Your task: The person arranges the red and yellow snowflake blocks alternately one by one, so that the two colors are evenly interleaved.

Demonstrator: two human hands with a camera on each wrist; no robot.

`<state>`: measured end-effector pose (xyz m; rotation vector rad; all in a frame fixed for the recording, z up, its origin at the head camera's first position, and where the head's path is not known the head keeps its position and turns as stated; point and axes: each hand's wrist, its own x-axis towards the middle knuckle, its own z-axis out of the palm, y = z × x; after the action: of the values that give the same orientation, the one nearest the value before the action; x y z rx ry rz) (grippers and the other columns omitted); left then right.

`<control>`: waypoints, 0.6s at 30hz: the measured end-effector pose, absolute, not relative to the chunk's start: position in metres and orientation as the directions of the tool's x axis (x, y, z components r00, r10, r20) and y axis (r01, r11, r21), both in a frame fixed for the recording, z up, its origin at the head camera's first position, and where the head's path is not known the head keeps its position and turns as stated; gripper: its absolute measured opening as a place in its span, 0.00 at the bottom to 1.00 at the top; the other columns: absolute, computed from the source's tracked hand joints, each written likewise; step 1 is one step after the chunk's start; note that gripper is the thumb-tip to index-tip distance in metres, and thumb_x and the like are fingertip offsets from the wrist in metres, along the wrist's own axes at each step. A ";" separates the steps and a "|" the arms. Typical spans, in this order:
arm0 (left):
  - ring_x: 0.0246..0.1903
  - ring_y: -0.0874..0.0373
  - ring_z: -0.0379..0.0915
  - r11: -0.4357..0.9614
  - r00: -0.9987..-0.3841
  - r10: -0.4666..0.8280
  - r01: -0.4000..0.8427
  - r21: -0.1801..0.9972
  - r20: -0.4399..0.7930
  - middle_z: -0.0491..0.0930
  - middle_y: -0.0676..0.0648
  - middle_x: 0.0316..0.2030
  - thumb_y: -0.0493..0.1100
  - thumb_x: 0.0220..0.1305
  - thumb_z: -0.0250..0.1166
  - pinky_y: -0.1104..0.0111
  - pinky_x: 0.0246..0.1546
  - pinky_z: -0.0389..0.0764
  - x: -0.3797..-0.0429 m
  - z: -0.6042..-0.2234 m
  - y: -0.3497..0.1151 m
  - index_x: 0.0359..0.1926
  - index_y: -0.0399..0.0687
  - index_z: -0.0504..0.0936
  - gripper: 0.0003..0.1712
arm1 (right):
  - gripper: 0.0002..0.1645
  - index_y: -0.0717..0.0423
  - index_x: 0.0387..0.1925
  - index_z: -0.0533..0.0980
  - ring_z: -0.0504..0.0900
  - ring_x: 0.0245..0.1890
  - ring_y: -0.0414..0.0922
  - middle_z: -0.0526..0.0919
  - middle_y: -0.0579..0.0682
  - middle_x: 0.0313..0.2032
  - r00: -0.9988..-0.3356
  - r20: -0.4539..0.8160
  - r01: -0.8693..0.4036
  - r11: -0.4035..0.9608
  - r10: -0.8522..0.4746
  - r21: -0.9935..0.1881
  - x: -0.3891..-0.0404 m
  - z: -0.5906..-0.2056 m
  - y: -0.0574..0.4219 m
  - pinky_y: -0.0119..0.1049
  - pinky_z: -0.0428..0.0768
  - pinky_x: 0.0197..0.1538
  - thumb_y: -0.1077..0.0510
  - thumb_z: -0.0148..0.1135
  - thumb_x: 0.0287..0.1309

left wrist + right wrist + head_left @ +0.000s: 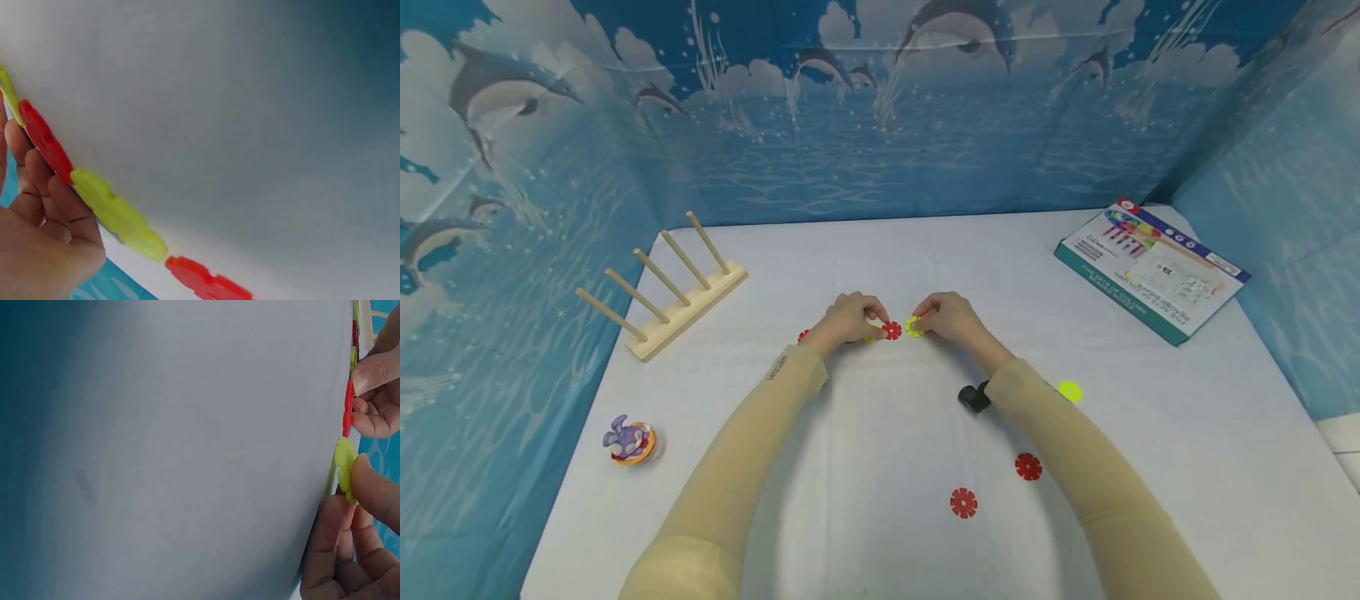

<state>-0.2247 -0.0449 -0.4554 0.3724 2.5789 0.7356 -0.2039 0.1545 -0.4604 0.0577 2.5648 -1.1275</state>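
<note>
Looking down from the head view, we see the left hand (850,318) pinching a red snowflake disc (892,332) and the right hand (953,317) pinching a yellow snowflake disc (912,327) just beside it, mid-table. Only here do we find three loose discs, two red (963,502) and one yellow (1070,391), a wooden stand (681,318) with five pegs, one purple long-eared toy (627,439), and one box (1153,268) reading "FIVE SETS OF COLUMN"; its smaller print escapes us. In the left wrist view we count four discs in a row, two yellow and two red, mostly covered in the head view. The right wrist view shows us the right thumb (378,490) against the yellow disc's face.
</note>
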 end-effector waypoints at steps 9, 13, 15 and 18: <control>0.51 0.51 0.63 0.822 -0.869 0.356 0.117 0.557 -0.343 0.75 0.49 0.45 0.46 0.58 0.73 0.58 0.52 0.67 -0.226 -0.457 -0.045 0.43 0.55 0.84 0.12 | 0.12 0.59 0.40 0.82 0.75 0.32 0.42 0.82 0.51 0.34 -0.955 -0.287 0.135 0.746 -0.078 -0.653 -0.201 -0.460 0.149 0.30 0.70 0.35 0.57 0.70 0.56; 0.51 0.51 0.63 0.826 -0.868 0.357 0.121 0.550 -0.345 0.75 0.49 0.45 0.47 0.58 0.73 0.58 0.53 0.67 -0.226 -0.457 -0.045 0.43 0.55 0.84 0.12 | 0.12 0.60 0.39 0.82 0.74 0.31 0.42 0.82 0.51 0.33 -0.959 -0.271 0.117 0.765 -0.078 -0.633 -0.199 -0.458 0.147 0.30 0.69 0.34 0.57 0.70 0.56; 0.51 0.51 0.64 0.828 -0.868 0.356 0.121 0.548 -0.347 0.75 0.49 0.46 0.47 0.58 0.73 0.57 0.53 0.67 -0.227 -0.457 -0.045 0.44 0.55 0.84 0.12 | 0.12 0.60 0.39 0.82 0.74 0.31 0.42 0.81 0.51 0.32 -0.961 -0.266 0.110 0.772 -0.079 -0.626 -0.199 -0.458 0.147 0.30 0.69 0.33 0.56 0.70 0.56; 0.51 0.51 0.64 0.826 -0.866 0.358 0.118 0.551 -0.351 0.75 0.49 0.46 0.46 0.58 0.73 0.57 0.53 0.67 -0.227 -0.456 -0.045 0.44 0.55 0.85 0.12 | 0.12 0.60 0.39 0.82 0.73 0.31 0.42 0.81 0.51 0.33 -0.962 -0.262 0.105 0.776 -0.080 -0.621 -0.198 -0.457 0.147 0.29 0.68 0.33 0.56 0.70 0.56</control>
<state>-0.2275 -0.0446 -0.4563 0.3530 2.5605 0.7330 -0.1977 0.1465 -0.4569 0.0196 2.6966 -0.9667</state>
